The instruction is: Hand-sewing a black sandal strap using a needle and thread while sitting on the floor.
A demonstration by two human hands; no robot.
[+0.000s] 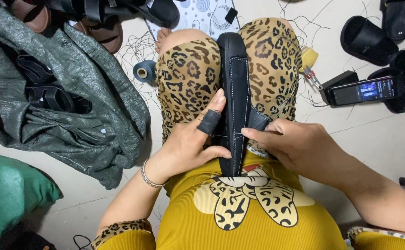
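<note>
A black sandal (pixel 234 78) with white stitching stands on edge, clamped between my knees in leopard-print trousers. My left hand (pixel 191 141) grips the sandal's near end from the left; its index finger wears a black guard and the thumb presses the sole. My right hand (pixel 295 143) comes from the right, fingertips pinched against the sole edge beside the strap, as if on a needle or thread that is too thin to see clearly.
A grey woven sack (pixel 68 92) holding black sandals lies at left, a green bag (pixel 8 194) below it. A blue thread spool (pixel 144 71) sits by my left knee. A phone (pixel 364 90), small snips (pixel 311 74) and more black sandals (pixel 367 39) lie at right.
</note>
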